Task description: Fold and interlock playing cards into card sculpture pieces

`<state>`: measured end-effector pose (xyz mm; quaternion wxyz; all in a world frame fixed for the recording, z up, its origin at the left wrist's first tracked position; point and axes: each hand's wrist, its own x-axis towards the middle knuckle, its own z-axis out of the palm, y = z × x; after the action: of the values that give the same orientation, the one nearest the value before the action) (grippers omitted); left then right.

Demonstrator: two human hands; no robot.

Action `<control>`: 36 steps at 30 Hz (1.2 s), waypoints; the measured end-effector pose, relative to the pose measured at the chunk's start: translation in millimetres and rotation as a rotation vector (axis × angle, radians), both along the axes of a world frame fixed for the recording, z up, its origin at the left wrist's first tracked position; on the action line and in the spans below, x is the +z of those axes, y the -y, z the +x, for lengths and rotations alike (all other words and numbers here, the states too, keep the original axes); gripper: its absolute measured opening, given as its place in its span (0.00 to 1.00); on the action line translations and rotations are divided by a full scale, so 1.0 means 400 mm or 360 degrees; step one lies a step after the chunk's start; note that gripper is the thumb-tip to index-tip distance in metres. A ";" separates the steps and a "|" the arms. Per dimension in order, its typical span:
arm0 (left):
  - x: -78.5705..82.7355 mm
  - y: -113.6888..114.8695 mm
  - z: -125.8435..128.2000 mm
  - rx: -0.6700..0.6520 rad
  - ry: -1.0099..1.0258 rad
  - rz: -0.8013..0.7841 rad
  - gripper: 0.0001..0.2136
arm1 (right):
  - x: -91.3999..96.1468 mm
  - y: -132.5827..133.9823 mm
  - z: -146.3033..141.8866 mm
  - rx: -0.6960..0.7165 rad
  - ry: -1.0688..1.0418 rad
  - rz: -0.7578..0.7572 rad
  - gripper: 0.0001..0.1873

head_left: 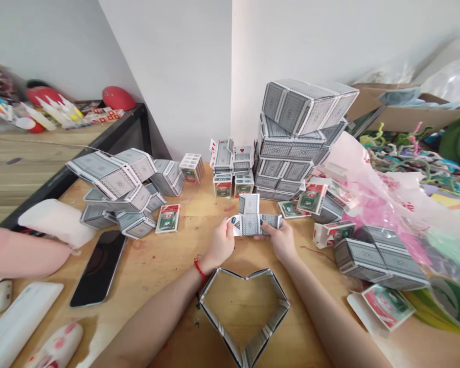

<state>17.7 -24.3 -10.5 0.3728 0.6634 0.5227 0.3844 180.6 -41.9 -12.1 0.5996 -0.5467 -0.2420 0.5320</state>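
Between my two hands is a small piece made of folded playing cards point(250, 224) with grey patterned backs, one card standing up from its top. My left hand point(223, 244) pinches its left end, thumb on the front. At the right end my right hand point(282, 239) grips it with the thumb in front and fingers behind. A heart-shaped frame of joined cards point(213, 296) stands on the table between my forearms, open in its middle.
A tall stack of card boxes point(306, 107) rises at the back right. More card blocks point(117, 176) pile up at the left, near a card pack point(168, 219) and a phone point(98, 268). Plastic bags point(391, 189), opened packs and a tape roll point(444, 301) lie at the right.
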 end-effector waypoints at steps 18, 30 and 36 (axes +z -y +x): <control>0.002 -0.002 0.011 -0.0027 -0.0101 -0.0011 0.13 | 0.001 0.005 0.004 0.0048 0.0013 -0.0009 0.17; -0.001 -0.016 -0.013 0.0002 -0.0164 0.0102 0.13 | -0.004 0.001 0.010 -0.0123 0.0139 0.0033 0.18; -0.008 -0.037 -0.029 0.0061 0.0036 0.0102 0.14 | 0.005 -0.001 0.024 -0.0111 0.0081 0.0052 0.19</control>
<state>6.1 -9.5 -13.6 0.3497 0.6605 0.5185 0.4156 190.2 -41.6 -10.2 0.6203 -0.5582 -0.2466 0.4928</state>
